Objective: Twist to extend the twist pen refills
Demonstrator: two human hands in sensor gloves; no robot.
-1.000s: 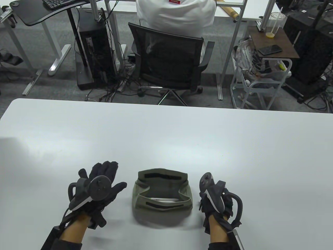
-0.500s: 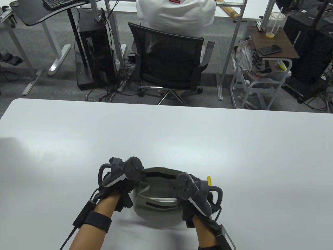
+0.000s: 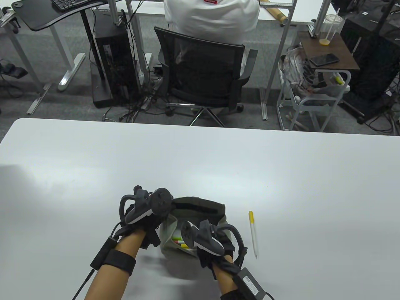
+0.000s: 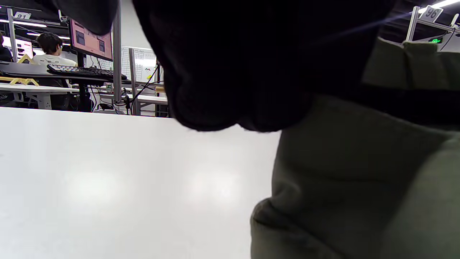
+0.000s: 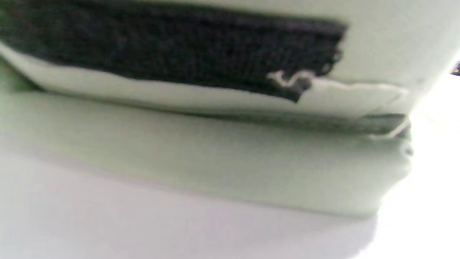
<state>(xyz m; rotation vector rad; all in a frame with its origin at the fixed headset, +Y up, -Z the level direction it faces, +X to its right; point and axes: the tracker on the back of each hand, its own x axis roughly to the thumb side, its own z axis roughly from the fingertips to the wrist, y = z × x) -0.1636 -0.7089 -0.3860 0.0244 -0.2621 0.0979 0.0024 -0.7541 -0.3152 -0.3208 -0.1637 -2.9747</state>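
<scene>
Two gloved hands at one soft pouch (image 3: 200, 212), low centre of the white table (image 3: 218, 162).

1. Pen (image 3: 253, 233): slim white barrel with a yellow end cap, lying loose on the table at about 3 o'clock from the pouch, apart from it. Long axis runs roughly 12 to 6 o'clock, cap at the 12 end, tip at the 6 end. Right hand is the nearer by far; the pen lies at its 3 o'clock, not touched. Smooth, hard, round in section; judged likely to roll if nudged sideways.

2. More pens (image 3: 179, 242): coloured ends, yellow and red among them, showing inside the pouch mouth. Count cannot be told.

3. Pouch: olive-green woven fabric, limp, folded walls, with a black hook-and-loop strip (image 5: 172, 46) of coarse nap along the flap. Mouth held agape.

4. Left hand (image 3: 147, 215): at the pouch's 9 o'clock edge, black knit fingers (image 4: 233, 72) against the cloth; whether they pinch the rim cannot be told.

5. Right hand (image 3: 209, 243): at the pouch's 6 o'clock lip, fingers hidden beneath the tracker; apart or together cannot be told.

Judgement: next pick either dips into the pouch or goes out toward 3 o'clock for the loose pen.
</scene>
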